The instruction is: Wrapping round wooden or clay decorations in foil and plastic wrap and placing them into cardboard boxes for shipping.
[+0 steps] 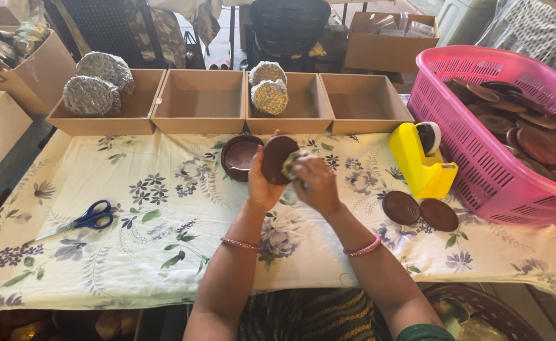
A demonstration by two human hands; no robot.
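Here the left hand [262, 183] is clamped on a round brown disc [277, 158], holding it upright on edge above the middle of the counter [164, 252], which wears a floral cloth. The right hand [316, 183] is closed on a small crumpled rag [292, 163] and presses it against the disc's face. Just at ten o'clock from the hands, a brown bowl-shaped lid [240, 156] rests on the cloth, touching or nearly touching the held disc.

At three o'clock from the hands lie two more brown discs [420, 211] side by side, one ribbed, one plain. Beyond them, at two o'clock, stands a yellow tape dispenser [420, 164], right beside a pink plastic basket [480, 170] loaded with many brown discs. At nine o'clock, well apart, blue-handled scissors [82, 221] lie on the cloth.

Along the far edge, at twelve o'clock, sit four open cardboard boxes [202, 101] in a row. The first and third each hold foil-wrapped round bundles [98, 82]; the other two show only bare bottoms.
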